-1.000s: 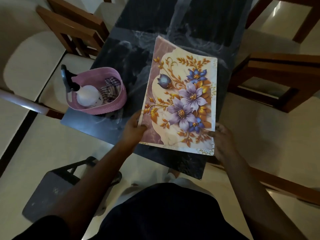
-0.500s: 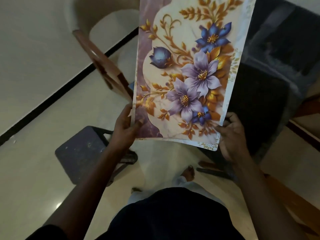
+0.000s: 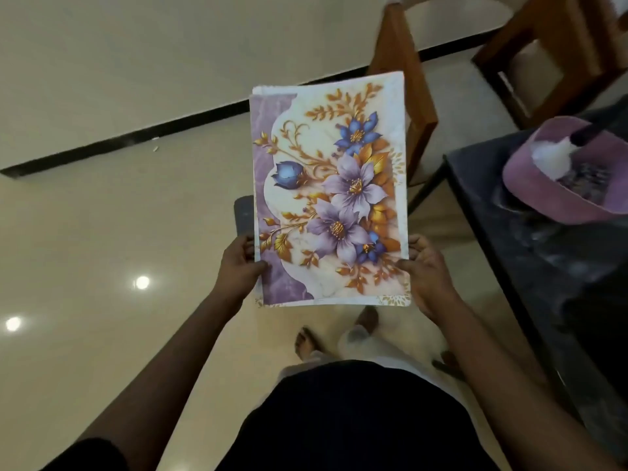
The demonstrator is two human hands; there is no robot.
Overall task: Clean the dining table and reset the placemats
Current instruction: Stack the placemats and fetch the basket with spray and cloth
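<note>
I hold a stack of floral placemats point(image 3: 331, 195) in the air over the floor, printed with purple and blue flowers and gold leaves. My left hand point(image 3: 239, 270) grips the stack's lower left edge, thumb on top. My right hand point(image 3: 424, 273) grips the lower right edge the same way. The dark marble dining table point(image 3: 530, 232) lies to my right, apart from the mats.
A pink basket point(image 3: 543, 188) with a white spray bottle point(image 3: 552, 154) and a cloth stands on the table's corner. Wooden chairs point(image 3: 407, 93) stand behind the mats and at the top right. A dark stool point(image 3: 243, 215) is partly hidden under the mats. Glossy tiled floor spreads left.
I lifted the mats off the table and turned left, away from it. The mats now hang over the floor, and the table and basket have shifted to the right edge.
</note>
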